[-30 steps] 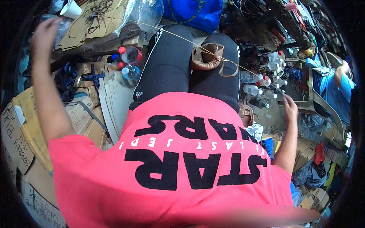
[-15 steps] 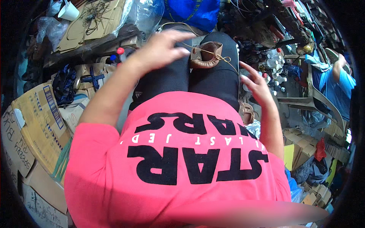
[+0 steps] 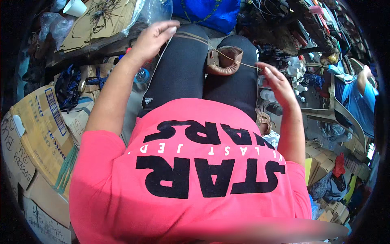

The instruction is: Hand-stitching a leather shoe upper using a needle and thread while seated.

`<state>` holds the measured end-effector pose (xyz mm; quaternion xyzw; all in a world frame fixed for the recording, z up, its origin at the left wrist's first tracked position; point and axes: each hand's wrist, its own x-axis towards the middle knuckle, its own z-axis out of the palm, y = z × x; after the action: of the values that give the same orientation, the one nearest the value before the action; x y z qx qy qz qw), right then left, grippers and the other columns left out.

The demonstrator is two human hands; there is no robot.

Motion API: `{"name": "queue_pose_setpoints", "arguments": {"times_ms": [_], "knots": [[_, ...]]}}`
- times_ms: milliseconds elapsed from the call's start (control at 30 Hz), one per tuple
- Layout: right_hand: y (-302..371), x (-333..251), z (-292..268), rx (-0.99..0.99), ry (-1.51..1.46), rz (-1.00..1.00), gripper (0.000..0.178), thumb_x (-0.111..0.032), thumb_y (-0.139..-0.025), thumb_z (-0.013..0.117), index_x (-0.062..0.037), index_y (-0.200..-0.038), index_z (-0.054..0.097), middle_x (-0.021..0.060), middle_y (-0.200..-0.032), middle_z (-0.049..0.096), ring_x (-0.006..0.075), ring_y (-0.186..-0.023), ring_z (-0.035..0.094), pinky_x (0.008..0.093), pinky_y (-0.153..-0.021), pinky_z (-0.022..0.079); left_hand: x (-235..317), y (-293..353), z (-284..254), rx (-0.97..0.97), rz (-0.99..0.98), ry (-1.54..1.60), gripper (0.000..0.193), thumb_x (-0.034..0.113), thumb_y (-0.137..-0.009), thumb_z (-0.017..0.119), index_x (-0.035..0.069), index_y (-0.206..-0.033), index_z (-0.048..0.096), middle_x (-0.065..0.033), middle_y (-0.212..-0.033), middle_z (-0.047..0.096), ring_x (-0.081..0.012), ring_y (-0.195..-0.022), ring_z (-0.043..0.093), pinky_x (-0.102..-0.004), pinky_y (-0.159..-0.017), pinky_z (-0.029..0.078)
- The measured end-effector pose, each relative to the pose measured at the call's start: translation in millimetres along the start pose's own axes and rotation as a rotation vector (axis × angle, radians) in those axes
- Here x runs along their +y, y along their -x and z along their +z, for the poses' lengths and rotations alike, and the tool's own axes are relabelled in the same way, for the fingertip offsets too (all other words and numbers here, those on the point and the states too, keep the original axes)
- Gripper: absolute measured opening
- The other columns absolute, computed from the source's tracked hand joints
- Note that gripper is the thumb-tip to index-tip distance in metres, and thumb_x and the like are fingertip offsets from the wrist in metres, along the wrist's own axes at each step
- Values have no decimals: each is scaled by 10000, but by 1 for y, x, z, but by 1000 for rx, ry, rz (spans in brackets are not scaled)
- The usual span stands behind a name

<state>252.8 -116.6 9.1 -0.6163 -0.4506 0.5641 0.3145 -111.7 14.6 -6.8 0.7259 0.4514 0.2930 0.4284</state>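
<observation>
A brown leather moccasin-style shoe piece (image 3: 224,71), with a gathered seam round its front, rests on my right thigh. A thin tan lace (image 3: 248,65) crosses it and stretches out to both sides. My left hand (image 3: 156,40), raised beyond the left knee, has its thumb and fingers closed on the lace's left side. To the right of the thigh, my right hand (image 3: 277,83) pinches the other side of the lace between thumb and forefinger. A second brown shoe piece (image 3: 264,123) lies low beside my right hip, partly covered by my shirt.
Flattened cardboard (image 3: 83,32) with a tangle of brown laces lies at the far left. Cardboard boxes (image 3: 38,134) crowd the left. A blue bag (image 3: 209,14) sits ahead. Several bottles (image 3: 293,71) and a plastic chair (image 3: 345,116) stand at the right, near a person in blue.
My hands have moved apart, the left one outward to the left. The lace, looped in a loose bow at the shoe piece before, is now drawn straight across it.
</observation>
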Motion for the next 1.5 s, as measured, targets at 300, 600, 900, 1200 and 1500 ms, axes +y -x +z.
{"name": "queue_pose_setpoints", "arguments": {"times_ms": [300,600,900,1200,1500], "knots": [[-22,-42,21,98,490,-377,223,15,-755,667,-52,-967,678,23,-795,553,117,-723,584,247,-654,468,64,-43,83,-468,383,-204,278,212,-763,686,67,-999,661,-133,-1048,621,-280,-983,593,-358,-861,454],[-36,-36,24,-4,553,-444,136,6,-732,692,-59,-851,694,42,-826,588,134,-756,597,275,-674,490,53,-60,94,-715,119,103,197,180,-774,693,21,-889,671,-57,-831,621,-136,-803,586,-269,-746,461],[-33,-24,24,13,396,-435,139,14,-721,701,-62,-838,695,14,-799,589,113,-763,591,255,-678,476,42,-59,99,-785,-84,418,205,144,-770,698,1,-916,678,-36,-842,664,-99,-778,595,-246,-775,460],[-33,-24,24,2,459,-446,143,34,-733,679,-60,-840,694,20,-796,593,120,-760,592,249,-678,479,40,-58,102,-784,-137,481,217,132,-759,709,10,-936,683,-40,-855,670,-109,-792,603,-245,-793,457],[-32,-26,29,9,473,-455,162,55,-712,679,-52,-834,690,25,-797,606,121,-762,591,247,-683,475,36,-57,107,-792,-144,519,231,147,-755,719,16,-942,685,-32,-851,667,-104,-792,600,-240,-789,455]]}}
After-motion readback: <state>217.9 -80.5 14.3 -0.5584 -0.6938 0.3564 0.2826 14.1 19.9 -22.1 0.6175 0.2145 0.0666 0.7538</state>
